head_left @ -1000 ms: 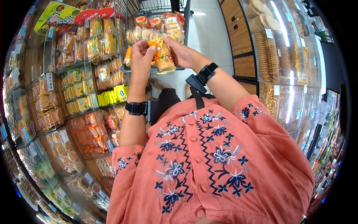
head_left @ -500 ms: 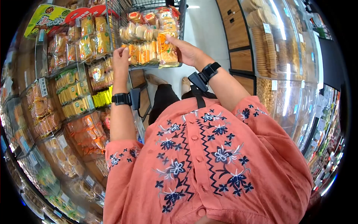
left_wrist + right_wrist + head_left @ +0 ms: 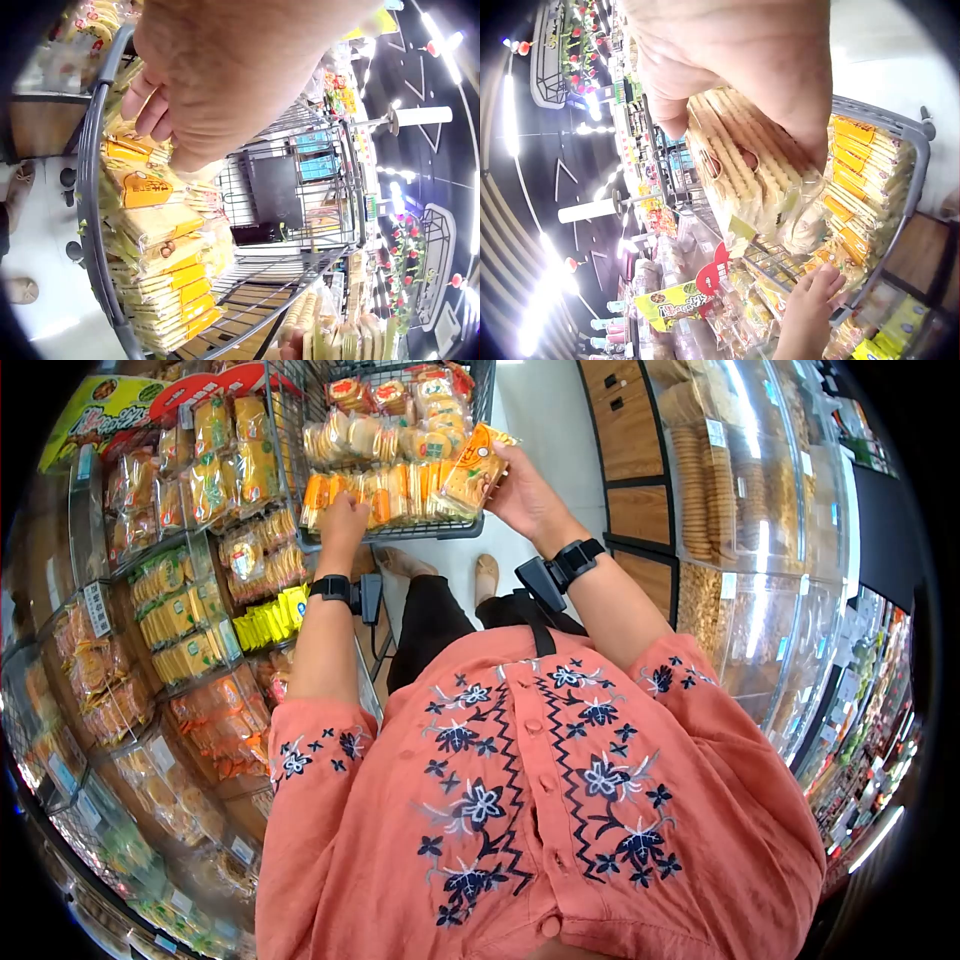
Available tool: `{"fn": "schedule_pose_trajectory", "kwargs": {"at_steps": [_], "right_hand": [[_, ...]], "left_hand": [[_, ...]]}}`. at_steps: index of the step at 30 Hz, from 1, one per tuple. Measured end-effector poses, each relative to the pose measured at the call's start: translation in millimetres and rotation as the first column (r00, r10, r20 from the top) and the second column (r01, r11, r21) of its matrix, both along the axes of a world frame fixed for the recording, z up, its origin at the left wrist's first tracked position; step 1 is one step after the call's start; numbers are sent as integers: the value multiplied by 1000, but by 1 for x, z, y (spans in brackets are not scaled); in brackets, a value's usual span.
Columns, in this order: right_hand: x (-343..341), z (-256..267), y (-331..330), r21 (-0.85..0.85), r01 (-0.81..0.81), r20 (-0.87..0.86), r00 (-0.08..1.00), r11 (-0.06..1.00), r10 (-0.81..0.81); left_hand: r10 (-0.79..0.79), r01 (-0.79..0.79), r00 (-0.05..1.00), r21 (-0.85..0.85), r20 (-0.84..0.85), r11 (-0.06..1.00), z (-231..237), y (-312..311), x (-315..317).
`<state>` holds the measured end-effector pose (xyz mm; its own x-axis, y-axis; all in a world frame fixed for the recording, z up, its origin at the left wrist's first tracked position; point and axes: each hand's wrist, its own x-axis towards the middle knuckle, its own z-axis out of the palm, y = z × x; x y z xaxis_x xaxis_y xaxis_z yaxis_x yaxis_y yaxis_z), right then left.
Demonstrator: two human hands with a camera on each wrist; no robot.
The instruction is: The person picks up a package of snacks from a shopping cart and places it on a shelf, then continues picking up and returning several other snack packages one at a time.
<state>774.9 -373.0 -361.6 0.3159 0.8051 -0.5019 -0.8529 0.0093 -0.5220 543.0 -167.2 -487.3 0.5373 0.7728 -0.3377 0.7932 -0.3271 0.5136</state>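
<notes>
Wrapped crackers with orange labels stand in a row (image 3: pixel 395 495) along the near side of a wire shopping cart (image 3: pixel 94 187). At the left end of this row, the left hand (image 3: pixel 343 525) has curled fingers against a packet (image 3: pixel 829 256); its fingertips are partly hidden. The right hand (image 3: pixel 528 495) grips an orange-labelled cracker packet (image 3: pixel 474 472) by its side, tilted above the row's right end. In the right wrist view, the thumb and fingers of the right hand (image 3: pixel 735 52) lie on both sides of the stacked crackers (image 3: pixel 742 154).
Other round-cracker packs (image 3: pixel 345 436) lie farther back in the cart. Shelves of packaged snacks (image 3: pixel 190 610) stand on the left; clear bins of biscuits (image 3: pixel 745 490) and wooden drawers (image 3: pixel 640 515) are on the right. Both feet are on the floor below the cart.
The hands have moved apart. My left hand let go of the held packet and went left to the row; the right hand keeps the packet, now more tilted. More of the cart shows.
</notes>
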Motion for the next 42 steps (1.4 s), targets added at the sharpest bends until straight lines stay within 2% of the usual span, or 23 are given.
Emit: {"fn": "schedule_pose_trajectory", "kwargs": {"at_steps": [5,8,12,16,19,22,25,29,32,36,37,42], "right_hand": [[4,-10,-3,-111,101,-2,995,989,-102],[6,-11,-6,-133,75,-55,995,988,-83],[8,-13,-9,-88,75,-97,992,993,-83],[7,-7,-12,-82,75,-87,993,994,-82],[6,-9,-14,-95,82,-95,991,992,-91],[6,-13,-15,-82,87,-107,990,993,-95],[7,-10,-13,-52,76,-113,990,996,-81],[4,7,-4,-28,98,-94,991,995,-100],[5,12,4,29,73,-112,991,997,-69],[5,28,22,129,13,-125,992,992,3],[3,32,28,158,-1,-123,992,987,21],[-11,84,45,284,-88,-94,988,955,119]], "left_hand": [[-4,3,1000,-65,-17,998,-6,-5,12],[-57,52,996,-83,-64,995,-14,-3,20],[-81,48,982,-187,-170,981,-29,0,23],[-79,51,985,-172,-156,984,-28,2,23],[-84,46,991,-320,-107,946,-47,12,16],[0,-55,994,-475,-114,878,-52,22,15],[196,-170,981,-531,-7,830,-2,13,18],[443,-124,861,-741,251,660,73,-1,23],[451,-32,794,-713,407,700,154,-29,32],[442,-62,740,-602,508,796,189,-45,29],[421,-29,730,-592,538,806,199,-50,26],[477,-15,640,-611,602,792,251,-72,8]]}}
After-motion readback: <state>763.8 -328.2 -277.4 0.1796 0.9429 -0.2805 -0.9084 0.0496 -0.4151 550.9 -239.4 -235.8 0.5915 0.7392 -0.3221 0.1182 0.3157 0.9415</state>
